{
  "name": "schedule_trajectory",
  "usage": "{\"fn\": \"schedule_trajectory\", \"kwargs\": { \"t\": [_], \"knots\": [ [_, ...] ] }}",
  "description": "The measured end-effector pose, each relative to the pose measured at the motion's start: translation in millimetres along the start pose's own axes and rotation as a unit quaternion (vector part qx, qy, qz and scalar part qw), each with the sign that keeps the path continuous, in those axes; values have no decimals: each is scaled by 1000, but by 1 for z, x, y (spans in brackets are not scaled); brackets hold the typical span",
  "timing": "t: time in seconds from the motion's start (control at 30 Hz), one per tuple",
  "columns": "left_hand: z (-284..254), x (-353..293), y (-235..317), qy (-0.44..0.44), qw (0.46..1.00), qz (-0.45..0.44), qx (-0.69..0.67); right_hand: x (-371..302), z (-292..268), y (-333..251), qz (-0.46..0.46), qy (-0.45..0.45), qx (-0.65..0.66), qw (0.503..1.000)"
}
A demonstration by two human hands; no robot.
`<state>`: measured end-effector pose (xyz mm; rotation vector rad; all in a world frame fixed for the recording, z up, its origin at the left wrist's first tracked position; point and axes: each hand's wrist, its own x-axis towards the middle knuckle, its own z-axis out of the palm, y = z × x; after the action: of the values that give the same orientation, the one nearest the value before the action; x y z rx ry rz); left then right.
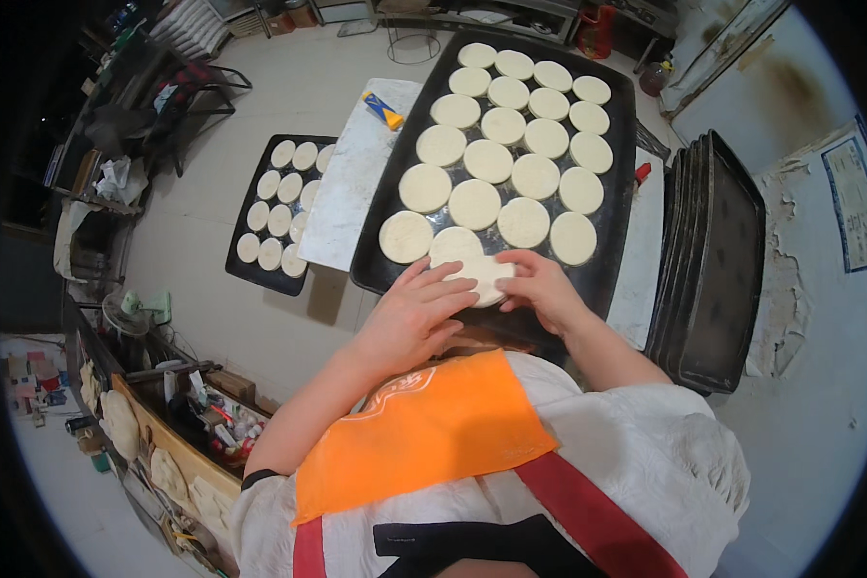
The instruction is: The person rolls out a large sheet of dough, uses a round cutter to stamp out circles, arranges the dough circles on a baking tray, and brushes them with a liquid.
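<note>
A large black baking tray point(358, 265) lies before me, set with rows of flat, round, pale dough pieces. Over its near edge, one dough round point(486, 278) is held between my two hands and partly overlaps the dough piece just beyond it. The fingers of my left hand point(409, 313) lie across the round's left side, with the thumb low at its near side. At the opposite edge, my right hand point(546, 291) grips the round between thumb and fingers. My fingers hide parts of its rim.
The tray rests on a white-topped table point(342, 207), where a blue-and-yellow tool point(383, 110) lies. A smaller black tray point(289, 281) of dough rounds sits lower, to the left. Stacked black trays point(718, 279) lean by the right wall. A wooden-edged bench point(188, 448) holds clutter at lower left.
</note>
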<state>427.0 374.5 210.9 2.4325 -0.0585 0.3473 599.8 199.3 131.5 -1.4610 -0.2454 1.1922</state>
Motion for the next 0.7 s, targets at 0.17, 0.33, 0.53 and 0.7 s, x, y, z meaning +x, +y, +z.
{"fn": "schedule_trajectory", "kwargs": {
  "t": [0.17, 0.33, 0.53, 0.7],
  "knots": [
    [9, -45, -28, 70, 959, -241, -130, -21, -14, 22, -32, 155, 21, 987],
    [10, -116, -29, 153, 923, -318, -154, -3, -22, 16, -35, 84, -177, 980],
    [37, -249, -13, 269, 850, -412, -189, 20, -30, -20, 46, -55, -286, 956],
    [59, -364, 39, 316, 774, -534, -125, 37, 3, -56, -27, -84, -320, 943]
  ]
}}
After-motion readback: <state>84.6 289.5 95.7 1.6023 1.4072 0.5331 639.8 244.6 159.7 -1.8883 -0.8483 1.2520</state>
